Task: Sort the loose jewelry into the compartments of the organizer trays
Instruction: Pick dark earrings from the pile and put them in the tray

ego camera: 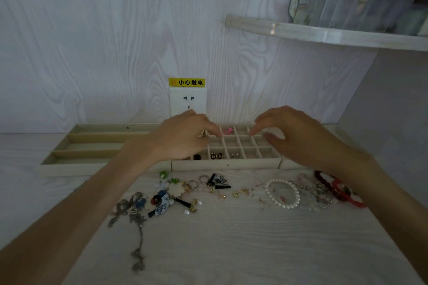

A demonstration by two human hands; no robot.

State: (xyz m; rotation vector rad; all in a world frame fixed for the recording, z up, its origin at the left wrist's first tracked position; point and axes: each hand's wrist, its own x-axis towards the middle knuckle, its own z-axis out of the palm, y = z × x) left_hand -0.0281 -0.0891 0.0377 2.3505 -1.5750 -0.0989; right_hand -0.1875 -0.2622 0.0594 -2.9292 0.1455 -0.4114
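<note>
left hand (183,136) fingers pinch gold earring (204,133) over grid tray (225,164) | right hand (294,134) fingers loosely curled, empty

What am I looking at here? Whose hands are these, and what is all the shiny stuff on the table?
There is no machine here. A person wears a camera on their head, so you see their own two arms reaching forward. The left hand pinches a small gold piece over the grid tray, which has many little boxes. The right hand hovers beside it and seems to hold nothing. A tray with long slots sits to the left. On the white table lies jewelry still to be sorted: a pearl bracelet, red beads, rings and a grey chain.
</note>
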